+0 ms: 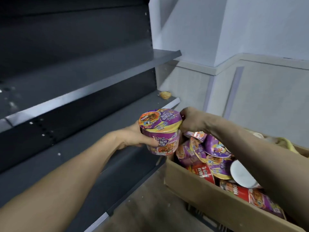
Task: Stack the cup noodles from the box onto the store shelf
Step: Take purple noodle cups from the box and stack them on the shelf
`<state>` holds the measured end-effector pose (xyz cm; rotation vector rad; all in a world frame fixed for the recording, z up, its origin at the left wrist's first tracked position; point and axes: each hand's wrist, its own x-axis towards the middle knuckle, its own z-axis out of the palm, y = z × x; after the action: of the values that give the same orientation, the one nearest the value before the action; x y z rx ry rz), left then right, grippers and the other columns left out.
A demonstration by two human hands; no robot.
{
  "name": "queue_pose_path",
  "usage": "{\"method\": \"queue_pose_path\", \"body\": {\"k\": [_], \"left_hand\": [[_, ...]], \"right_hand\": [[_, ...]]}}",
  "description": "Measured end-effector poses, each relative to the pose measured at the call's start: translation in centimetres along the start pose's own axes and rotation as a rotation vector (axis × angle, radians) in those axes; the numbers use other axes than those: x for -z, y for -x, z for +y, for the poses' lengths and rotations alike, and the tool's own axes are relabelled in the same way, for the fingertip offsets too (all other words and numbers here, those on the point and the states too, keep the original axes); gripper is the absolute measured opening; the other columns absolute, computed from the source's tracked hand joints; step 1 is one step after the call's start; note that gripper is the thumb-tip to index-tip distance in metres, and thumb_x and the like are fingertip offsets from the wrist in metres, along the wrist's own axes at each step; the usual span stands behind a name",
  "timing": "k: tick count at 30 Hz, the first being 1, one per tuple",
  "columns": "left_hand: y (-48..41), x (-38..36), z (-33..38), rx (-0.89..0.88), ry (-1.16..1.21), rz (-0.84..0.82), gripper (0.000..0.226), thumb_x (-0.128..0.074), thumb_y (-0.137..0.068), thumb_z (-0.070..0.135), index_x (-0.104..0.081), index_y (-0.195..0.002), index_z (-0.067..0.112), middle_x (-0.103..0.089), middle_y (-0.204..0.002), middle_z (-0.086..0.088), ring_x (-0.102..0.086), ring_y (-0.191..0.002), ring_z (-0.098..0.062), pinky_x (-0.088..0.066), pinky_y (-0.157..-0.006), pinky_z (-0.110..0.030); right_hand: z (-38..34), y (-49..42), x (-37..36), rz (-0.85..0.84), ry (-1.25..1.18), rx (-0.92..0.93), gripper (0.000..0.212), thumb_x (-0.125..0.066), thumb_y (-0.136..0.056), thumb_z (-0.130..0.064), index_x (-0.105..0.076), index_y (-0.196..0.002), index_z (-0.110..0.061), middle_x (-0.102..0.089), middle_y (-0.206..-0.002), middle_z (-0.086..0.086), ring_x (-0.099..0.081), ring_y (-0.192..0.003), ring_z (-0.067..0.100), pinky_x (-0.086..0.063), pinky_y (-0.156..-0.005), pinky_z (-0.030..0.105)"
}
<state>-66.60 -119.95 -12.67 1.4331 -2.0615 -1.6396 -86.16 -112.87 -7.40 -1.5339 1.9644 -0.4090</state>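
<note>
Now the round purple plastic-wrapped noodle cup is held over the dark grey metal shelf, beside the brown cardboard box. With the left hand wrapping its side and the right hand pinching its rim, best set it level, well back.

The box runs off the right and bottom edges, and the right arm covers many of the cups inside it. The left grip has its fingers hidden behind the cup. The right grip has its fingertips hidden at the lid's rim. A small yellow thing (too blurry to name) sits at the right end of the shelf.
</note>
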Motion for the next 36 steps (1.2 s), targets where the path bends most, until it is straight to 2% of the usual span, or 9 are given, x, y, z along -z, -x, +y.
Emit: {"method": "queue_pose_path", "body": {"k": [4,10,14,16,18,19,27,31,36], "left_hand": [[3.2,4.6,-1.4,-0.027,-0.01,0.075,0.11,-0.091,-0.039,0.029,-0.038,-0.135,0.031,-0.062,-0.124,0.006,-0.059,-0.116,-0.014,-0.052,-0.098,-0.04],[8.1,11.4,-3.8,-0.051,-0.063,0.178,0.103,-0.094,-0.054,0.02,-0.036,-0.138,0.023,-0.061,-0.127,0.004,-0.058,-0.118,-0.013,-0.046,-0.106,-0.038],[11.9,15.7,-5.4,-0.083,-0.08,0.231,0.079,-0.088,-0.067,0.007,-0.044,-0.13,0.026,-0.063,-0.123,0.006,-0.059,-0.115,-0.01,-0.046,-0.104,-0.03],[14.0,17.8,-6.4,-0.088,-0.081,0.263,0.08,-0.09,-0.065,0.01,-0.047,-0.13,0.027,-0.064,-0.124,0.005,-0.06,-0.117,-0.012,-0.046,-0.105,-0.035],[16.1,20.1,-7.5,-0.083,-0.068,0.299,0.077,-0.089,-0.066,0.008,-0.049,-0.13,0.025,-0.065,-0.124,0.004,-0.06,-0.116,-0.013,-0.046,-0.104,-0.035],[17.1,21.1,-8.1,-0.078,-0.061,0.327,0.075,-0.087,-0.067,0.006,-0.05,-0.13,0.024,-0.065,-0.123,0.004,-0.06,-0.116,-0.013,-0.046,-0.104,-0.033],[25.1,28.4,-12.5,-0.011,-0.112,0.538,0.068,-0.088,-0.067,0.011,-0.052,-0.125,0.022,-0.065,-0.119,0.007,-0.059,-0.111,-0.01,-0.045,-0.099,-0.025],[28.7,31.4,-14.5,0.029,-0.119,0.583,0.07,-0.087,-0.068,0.01,-0.051,-0.126,0.022,-0.065,-0.12,0.006,-0.059,-0.112,-0.01,-0.046,-0.094,-0.02],[32.2,34.3,-16.7,0.071,-0.123,0.622,0.072,-0.085,-0.07,0.007,-0.048,-0.131,0.019,-0.063,-0.125,0.005,-0.06,-0.113,-0.01,-0.046,-0.095,-0.021]], "right_hand": [[-5.1,-0.5,-1.6,0.026,0.026,0.078,0.03,-0.064,-0.083,-0.006,-0.056,-0.112,-0.005,-0.057,-0.093,0.005,-0.053,-0.084,0.017,-0.043,-0.064,0.022],[-12.5,-1.3,-4.4,0.056,0.012,0.177,0.03,-0.066,-0.085,-0.009,-0.06,-0.114,-0.009,-0.048,-0.075,-0.007,-0.047,-0.07,0.006,-0.042,-0.071,0.023],[-17.5,-1.5,-6.3,0.08,-0.01,0.255,0.022,-0.065,-0.088,-0.016,-0.061,-0.111,-0.014,-0.051,-0.072,-0.007,-0.041,-0.061,0.002,-0.037,-0.045,0.004],[-20.3,-1.8,-7.7,0.079,-0.013,0.294,0.018,-0.067,-0.087,-0.019,-0.063,-0.104,-0.014,-0.062,-0.083,-0.003,-0.053,-0.069,0.005,-0.043,-0.052,0.001],[-23.1,-2.6,-9.3,0.061,-0.042,0.333,0.018,-0.069,-0.082,-0.016,-0.066,-0.099,-0.01,-0.069,-0.091,0.004,-0.064,-0.084,0.016,-0.055,-0.078,0.025],[-24.6,-2.7,-10.0,0.049,-0.047,0.352,0.017,-0.068,-0.082,-0.013,-0.067,-0.098,-0.008,-0.069,-0.088,0.004,-0.064,-0.083,0.018,-0.055,-0.08,0.031],[-35.0,-2.6,-15.7,-0.025,-0.107,0.516,0.016,-0.061,-0.083,-0.004,-0.064,-0.098,-0.008,-0.062,-0.076,0.0,-0.055,-0.066,0.014,-0.045,-0.057,0.024],[-39.6,-2.7,-18.8,-0.083,-0.139,0.564,0.019,-0.067,-0.081,-0.006,-0.064,-0.099,-0.009,-0.07,-0.092,0.006,-0.065,-0.088,0.02,-0.055,-0.082,0.034],[-44.2,-2.8,-21.8,-0.123,-0.142,0.623,0.017,-0.061,-0.082,-0.008,-0.064,-0.099,-0.008,-0.072,-0.091,0.01,-0.068,-0.091,0.029,-0.055,-0.082,0.043]]}}
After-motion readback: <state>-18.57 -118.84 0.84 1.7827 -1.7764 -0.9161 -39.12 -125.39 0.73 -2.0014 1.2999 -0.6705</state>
